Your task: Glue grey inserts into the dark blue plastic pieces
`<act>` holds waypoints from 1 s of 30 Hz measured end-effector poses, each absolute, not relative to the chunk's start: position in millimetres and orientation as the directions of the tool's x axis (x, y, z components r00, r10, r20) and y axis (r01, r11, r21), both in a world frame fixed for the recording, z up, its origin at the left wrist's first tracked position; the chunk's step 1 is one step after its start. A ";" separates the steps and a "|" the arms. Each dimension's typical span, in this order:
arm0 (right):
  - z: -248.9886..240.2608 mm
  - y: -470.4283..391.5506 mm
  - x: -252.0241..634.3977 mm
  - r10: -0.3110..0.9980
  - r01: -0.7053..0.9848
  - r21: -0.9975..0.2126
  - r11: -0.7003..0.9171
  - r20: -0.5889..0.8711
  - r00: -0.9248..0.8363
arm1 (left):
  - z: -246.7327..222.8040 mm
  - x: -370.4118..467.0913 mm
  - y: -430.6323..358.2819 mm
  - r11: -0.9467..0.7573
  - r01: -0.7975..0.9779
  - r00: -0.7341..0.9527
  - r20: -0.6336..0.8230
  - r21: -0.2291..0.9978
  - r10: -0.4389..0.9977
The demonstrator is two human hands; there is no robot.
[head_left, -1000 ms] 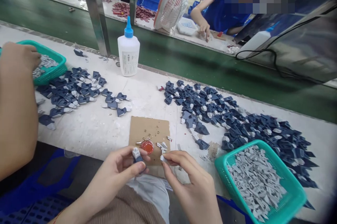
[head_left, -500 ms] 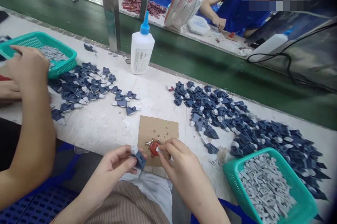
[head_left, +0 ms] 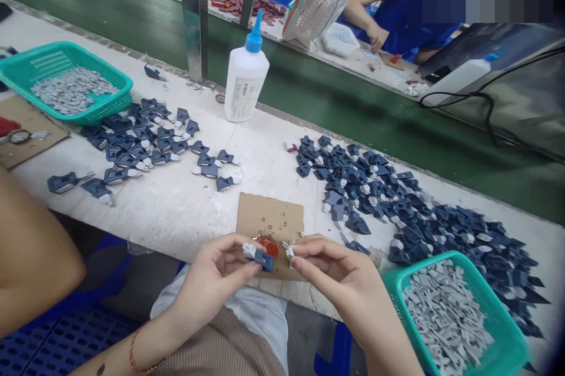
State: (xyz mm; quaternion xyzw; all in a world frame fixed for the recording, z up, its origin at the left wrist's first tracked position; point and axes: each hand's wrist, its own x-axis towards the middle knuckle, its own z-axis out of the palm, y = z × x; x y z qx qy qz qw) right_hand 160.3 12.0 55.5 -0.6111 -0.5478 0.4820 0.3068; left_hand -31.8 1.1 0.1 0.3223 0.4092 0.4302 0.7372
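A dark blue piece with a light grey end is pinched in my left hand, over the near edge of a cardboard square. Between the thumb and fingers of my right hand is a small light grey piece, a short way right of the blue one and apart from it. On the cardboard lies a round red thing, partly hidden behind my left hand's piece, with tiny metal bits around it.
Dark blue pieces lie in a left pile and a larger right pile. Green baskets of grey pieces stand at left and right. A white bottle stands behind. A neighbour's arm is at left.
My right hand has moved right, off the red thing, with the grey piece. My left hand has moved right with the blue piece. The neighbour's hands have left the left basket area.
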 end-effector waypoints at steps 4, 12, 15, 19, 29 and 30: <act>62.4 7.5 164.1 0.952 0.257 -0.932 -0.254 -0.288 -0.104 | 1.3 -16.5 1.2 0.405 -0.407 0.314 -0.291 0.819 0.904; 74.6 -1.8 163.6 0.966 0.440 -0.885 -0.149 -0.226 -0.129 | 4.4 -5.0 -4.1 0.382 -0.446 0.332 -0.246 0.810 0.911; 76.1 -5.5 162.7 0.969 0.512 -0.852 -0.107 -0.205 -0.139 | 3.9 -3.3 -6.0 0.383 -0.448 0.336 -0.245 0.808 0.910; 78.3 -7.5 162.0 0.973 0.551 -0.832 -0.062 -0.174 -0.153 | 1.3 -1.7 -7.6 0.366 -0.445 0.328 -0.232 0.817 0.916; 70.2 -1.3 169.0 0.880 0.213 -0.890 -0.404 -0.442 -0.176 | 3.1 -3.1 -6.2 0.360 -0.463 0.403 -0.169 0.810 0.899; 68.3 -2.1 168.5 0.867 0.137 -0.887 -0.441 -0.460 -0.190 | 4.4 -3.3 -5.5 0.369 -0.478 0.414 -0.166 0.797 0.895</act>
